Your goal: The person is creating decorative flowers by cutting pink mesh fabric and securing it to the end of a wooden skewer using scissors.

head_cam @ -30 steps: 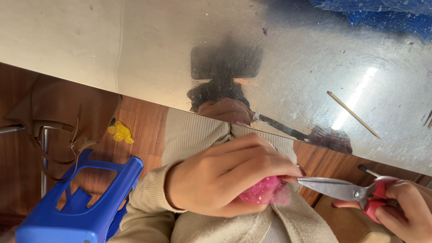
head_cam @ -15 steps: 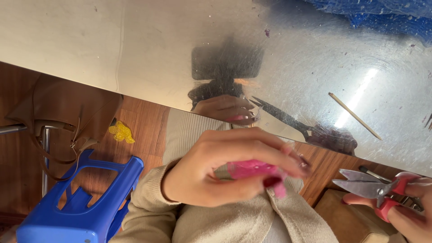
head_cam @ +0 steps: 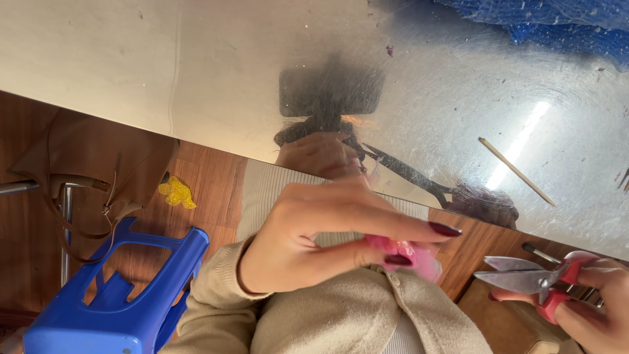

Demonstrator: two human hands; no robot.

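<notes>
Two hands busy over one small pink piece (head_cam: 406,252): pinched between thumb and fingertips of the left hand (head_cam: 314,242), held just below the edge of the shiny counter (head_cam: 196,72). Right of the pink piece, red-handled snips (head_cam: 531,278), blades parted and apart from it, gripped in the right hand (head_cam: 590,308). No cut under way at this instant. Farther off on the counter, a thin wooden stick (head_cam: 516,172). Left of the pink piece, down on the wooden floor (head_cam: 216,177), a blue plastic stool (head_cam: 118,295) and a yellow scrap (head_cam: 175,192).

Left hand (head_cam: 314,239) pinching (fingers extended); right hand (head_cam: 599,308) clenched.
</notes>
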